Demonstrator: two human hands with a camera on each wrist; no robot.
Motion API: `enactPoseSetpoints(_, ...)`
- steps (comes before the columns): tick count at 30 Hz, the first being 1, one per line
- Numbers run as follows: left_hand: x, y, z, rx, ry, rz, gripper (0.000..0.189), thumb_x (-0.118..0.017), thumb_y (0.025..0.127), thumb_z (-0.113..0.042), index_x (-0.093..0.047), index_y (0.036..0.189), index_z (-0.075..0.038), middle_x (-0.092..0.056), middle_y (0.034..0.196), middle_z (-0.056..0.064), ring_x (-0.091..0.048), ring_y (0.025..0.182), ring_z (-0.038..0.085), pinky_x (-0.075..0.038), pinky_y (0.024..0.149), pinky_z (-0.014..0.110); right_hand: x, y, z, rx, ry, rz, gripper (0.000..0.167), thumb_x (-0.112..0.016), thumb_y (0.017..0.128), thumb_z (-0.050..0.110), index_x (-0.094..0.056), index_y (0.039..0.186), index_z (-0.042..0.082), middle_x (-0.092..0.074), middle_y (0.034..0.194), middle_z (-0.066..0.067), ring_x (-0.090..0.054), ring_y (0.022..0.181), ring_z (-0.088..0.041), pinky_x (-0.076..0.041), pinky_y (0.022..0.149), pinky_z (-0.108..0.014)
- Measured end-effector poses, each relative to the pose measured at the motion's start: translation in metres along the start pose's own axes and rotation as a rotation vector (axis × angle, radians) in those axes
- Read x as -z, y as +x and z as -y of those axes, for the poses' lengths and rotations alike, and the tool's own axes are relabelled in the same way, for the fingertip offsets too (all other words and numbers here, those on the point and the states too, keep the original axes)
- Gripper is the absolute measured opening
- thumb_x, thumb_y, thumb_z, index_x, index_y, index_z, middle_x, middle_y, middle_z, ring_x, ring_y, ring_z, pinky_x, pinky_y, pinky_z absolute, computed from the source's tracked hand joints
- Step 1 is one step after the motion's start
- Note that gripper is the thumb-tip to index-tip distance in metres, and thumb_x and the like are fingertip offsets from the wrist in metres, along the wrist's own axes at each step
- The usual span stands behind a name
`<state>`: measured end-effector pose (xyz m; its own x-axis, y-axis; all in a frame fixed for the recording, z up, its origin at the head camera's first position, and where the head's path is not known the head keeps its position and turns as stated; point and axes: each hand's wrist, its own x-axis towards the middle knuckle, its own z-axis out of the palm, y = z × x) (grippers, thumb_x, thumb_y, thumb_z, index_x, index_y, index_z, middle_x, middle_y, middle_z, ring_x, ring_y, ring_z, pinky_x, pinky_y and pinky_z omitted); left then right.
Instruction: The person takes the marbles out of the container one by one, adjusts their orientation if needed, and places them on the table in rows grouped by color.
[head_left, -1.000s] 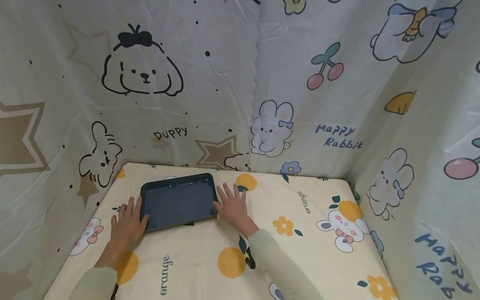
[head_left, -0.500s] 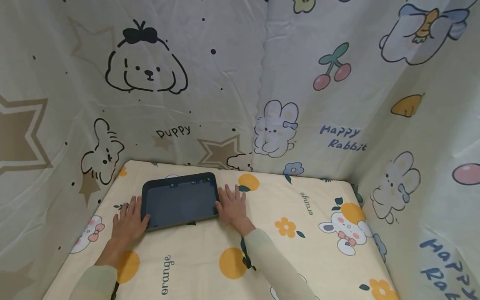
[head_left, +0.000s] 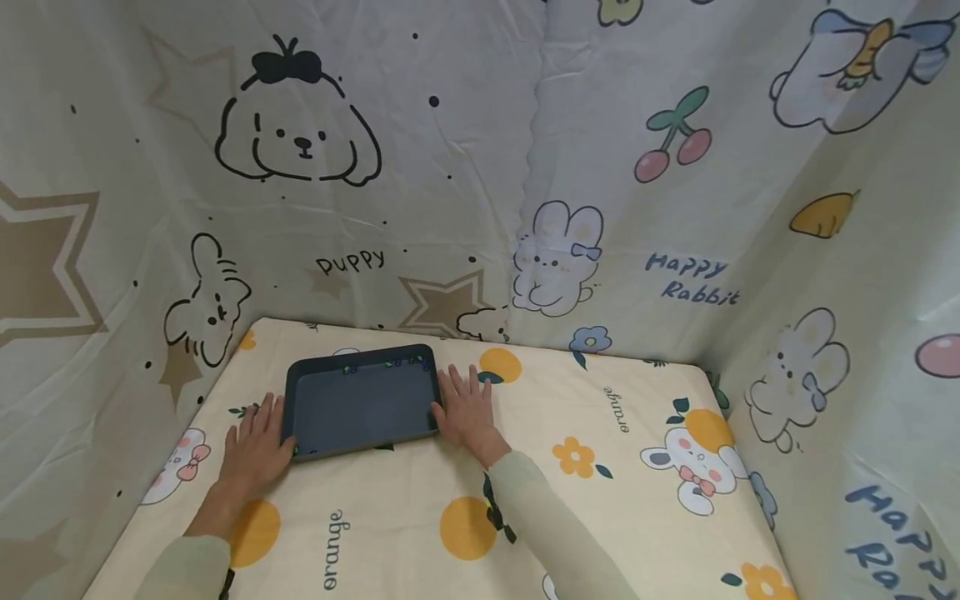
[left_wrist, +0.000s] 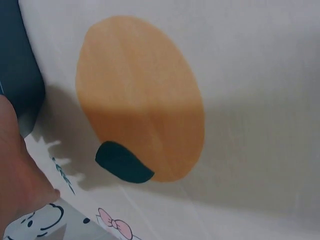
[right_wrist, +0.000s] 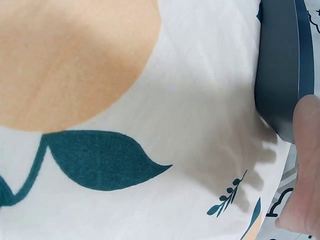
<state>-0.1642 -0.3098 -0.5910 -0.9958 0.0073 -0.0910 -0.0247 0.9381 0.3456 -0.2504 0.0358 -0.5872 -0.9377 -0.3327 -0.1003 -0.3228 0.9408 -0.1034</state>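
A dark blue-grey rectangular tray (head_left: 363, 408) with low walls lies on the patterned cloth, slightly turned. Small leaf-and-berry marks show along its far inner wall. At its left end is my left hand (head_left: 253, 450), fingers stretched forward and thumb at the near left corner. My right hand (head_left: 468, 415) is at the other end, fingers spread and straight, thumb against the tray's side. The left wrist view catches a corner of the tray (left_wrist: 20, 65) beside part of the hand (left_wrist: 12, 170). In the right wrist view the thumb side of the hand (right_wrist: 307, 160) meets the tray's rim (right_wrist: 305, 65).
A cream cloth (head_left: 397, 533) printed with oranges, flowers and rabbits covers the flat surface. Hanging fabric (head_left: 435, 208) with puppy and rabbit drawings walls in the back and both sides. The tray is near the back edge, left of the middle.
The head view has shifted slightly, so the scene sits a little further right. Both hands remain at the tray's ends, and the right fingers have drawn slightly closer to its side.
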Motion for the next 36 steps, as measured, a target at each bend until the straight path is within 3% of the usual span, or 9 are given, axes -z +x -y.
enactPoseSetpoints(12, -0.0028, 0.0022, -0.0036, 0.022, 0.087, -0.082, 0.071, -0.048, 0.099, -0.022, -0.015, 0.155, 0.007, -0.005, 0.162, 0.026, 0.000, 0.146, 0.050, 0.008, 0.111, 0.068, 0.0039, 0.0025, -0.0011, 0.004, -0.004, 0.036, 0.063, -0.036, 0.106, 0.046, -0.017, 0.162, 0.024, -0.013, 0.166, -0.004, -0.007, 0.150, -0.038, -0.011, 0.116, -0.061)
enactPoseSetpoints(20, 0.0010, 0.0029, -0.0058, 0.038, 0.086, -0.059, 0.072, -0.048, 0.099, -0.021, -0.013, 0.155, 0.007, -0.003, 0.163, 0.025, 0.004, 0.147, 0.049, 0.012, 0.112, 0.065, 0.0005, 0.0083, -0.0001, -0.012, -0.052, 0.053, 0.065, -0.035, 0.106, 0.048, -0.013, 0.162, 0.025, -0.008, 0.167, -0.002, 0.000, 0.151, -0.036, -0.004, 0.116, -0.063)
enactPoseSetpoints(28, -0.0007, 0.0011, -0.0053, 0.037, 0.086, -0.068, 0.071, -0.048, 0.098, -0.021, -0.016, 0.155, 0.007, -0.004, 0.162, 0.026, 0.002, 0.146, 0.050, 0.014, 0.110, 0.067, 0.0031, 0.0059, 0.0016, 0.007, -0.075, 0.089, 0.062, -0.031, 0.106, 0.046, -0.016, 0.162, 0.023, -0.012, 0.167, -0.002, -0.004, 0.151, -0.035, -0.006, 0.115, -0.064)
enactPoseSetpoints(36, -0.0016, 0.0016, -0.0024, -0.002, 0.073, -0.059, 0.070, -0.046, 0.099, -0.019, -0.013, 0.153, 0.011, 0.001, 0.162, 0.029, 0.002, 0.148, 0.045, 0.016, 0.112, 0.062, -0.0013, 0.0031, 0.0003, 0.029, -0.099, 0.052, 0.061, -0.030, 0.107, 0.043, -0.016, 0.162, 0.021, -0.013, 0.167, -0.004, -0.007, 0.151, -0.036, -0.007, 0.115, -0.064)
